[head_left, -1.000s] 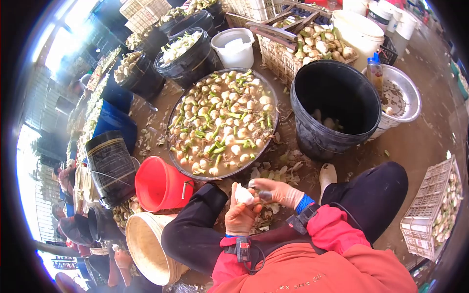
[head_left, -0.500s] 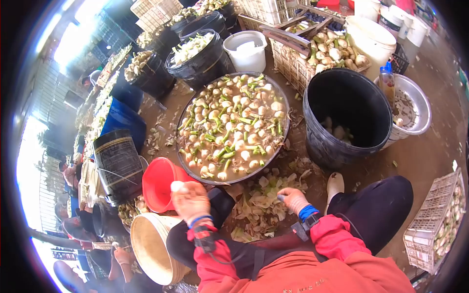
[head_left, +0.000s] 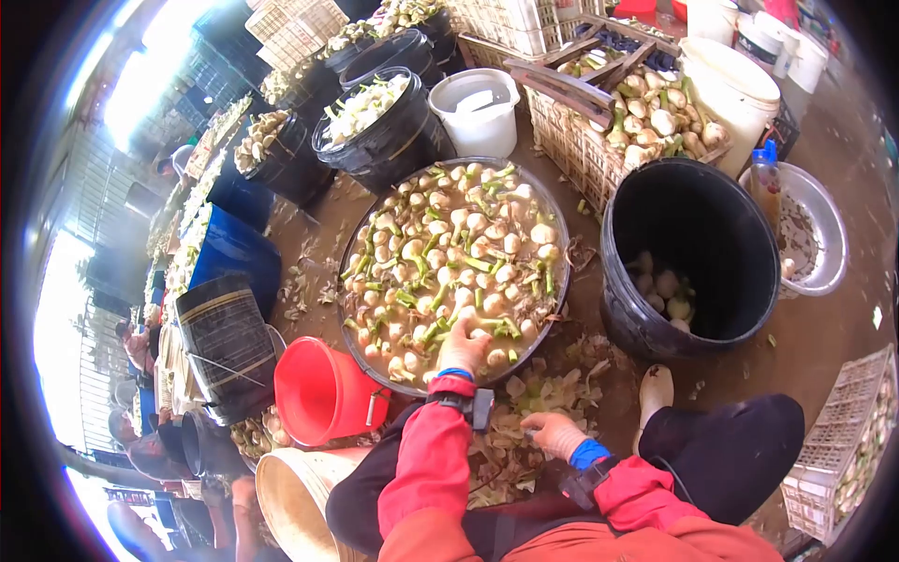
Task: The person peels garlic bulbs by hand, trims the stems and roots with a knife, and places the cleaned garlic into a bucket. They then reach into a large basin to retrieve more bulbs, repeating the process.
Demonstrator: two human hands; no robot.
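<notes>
A wide round tub (head_left: 563, 245) of cloudy water stands in front of me, full of onion bulbs (head_left: 412, 248) with cut green stalks. My left hand (head_left: 463, 350) reaches over its near rim, fingers closed around an onion among the floating ones; the fingertips are partly hidden. My right hand (head_left: 556, 435) is closed near my lap, above a heap of onion skins (head_left: 534, 398). A small dark tip shows at its thumb; what it holds I cannot make out.
A black bucket (head_left: 613, 290) with several bulbs inside stands right of the tub. A red bucket (head_left: 323, 389) and a cream bucket (head_left: 281, 506) are at my left. Crates of onions (head_left: 571, 131) stand behind, another crate (head_left: 833, 450) at right. Other people (head_left: 154, 450) sit along the left.
My left hand has moved from above the red bucket, where a white bulb showed at its fingers, forward and right into the tub. My right hand stays low by my lap. The view has shifted slightly.
</notes>
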